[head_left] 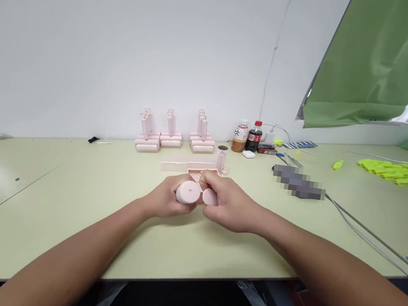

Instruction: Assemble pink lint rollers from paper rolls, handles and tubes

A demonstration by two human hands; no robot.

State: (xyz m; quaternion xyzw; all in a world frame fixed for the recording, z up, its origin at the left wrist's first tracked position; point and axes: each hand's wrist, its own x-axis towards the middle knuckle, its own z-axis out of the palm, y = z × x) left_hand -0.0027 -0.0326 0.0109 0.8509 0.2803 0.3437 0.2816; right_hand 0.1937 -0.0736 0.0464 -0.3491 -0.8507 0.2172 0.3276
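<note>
At the middle of the pale green counter (78, 195), both hands are held close together. By the left hand (165, 196) a pale pink cylinder (188, 192) is gripped, fingers wrapped about it; its round end, marked with a small hole, is turned toward the camera. By the right hand (234, 204) a pale pink round-ended piece (210, 197) is clasped between thumb and curled fingers, just right of the cylinder. Most of its body is hidden; whether the two are touching cannot be told.

Just beyond the hands, an open pink box (196, 173) is partly covered from view. Near it, to the right, a clear pinkish tube (221, 161) is stood upright, topped by a dark disc (222, 148). To the left, a translucent strip (173, 164) is laid flat.

Toward the wall, pink boxes (147, 144) are set in three groups, slim pink tubes seen upright among them. Farther right, a white-capped bottle (240, 137) and a red-capped cola bottle (254, 137) are placed side by side. At far right, bright yellow-green pieces (402, 173) are heaped.
</note>
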